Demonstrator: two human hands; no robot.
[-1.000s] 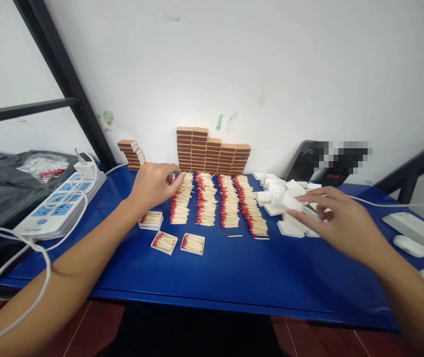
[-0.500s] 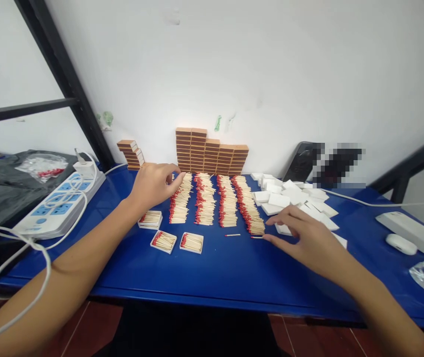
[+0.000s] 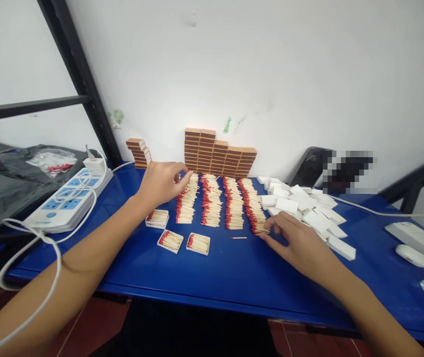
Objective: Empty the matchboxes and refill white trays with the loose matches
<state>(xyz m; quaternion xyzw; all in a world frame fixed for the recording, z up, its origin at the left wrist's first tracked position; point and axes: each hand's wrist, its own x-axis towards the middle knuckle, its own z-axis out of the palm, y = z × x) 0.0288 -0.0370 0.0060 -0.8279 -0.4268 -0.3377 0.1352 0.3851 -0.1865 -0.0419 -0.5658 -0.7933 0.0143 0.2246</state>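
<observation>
Several rows of red-tipped matches [image 3: 230, 204] lie on the blue table [image 3: 234, 272]. My left hand [image 3: 162, 182] rests at the far end of the leftmost row, fingers curled and touching the matches there. My right hand [image 3: 295, 240] lies low on the table, its fingertips at the near end of the rightmost row, fingers bent; what they pinch is unclear. One loose match [image 3: 238, 238] lies alone in front of the rows. Three open white trays filled with matches [image 3: 184, 240] sit near the left rows. A heap of empty white trays [image 3: 310, 213] lies to the right.
Stacked brown matchbox sleeves [image 3: 217, 156] stand against the white wall, a smaller stack [image 3: 139, 152] to their left. A white power strip with cables [image 3: 67, 201] and a black bag [image 3: 0, 176] sit at left. A white device [image 3: 420, 237] and mouse [image 3: 411, 255] are at right.
My right hand left the white tray heap, moved left and down, and now touches the near end of the rightmost match row. My left hand has stayed at the leftmost row.
</observation>
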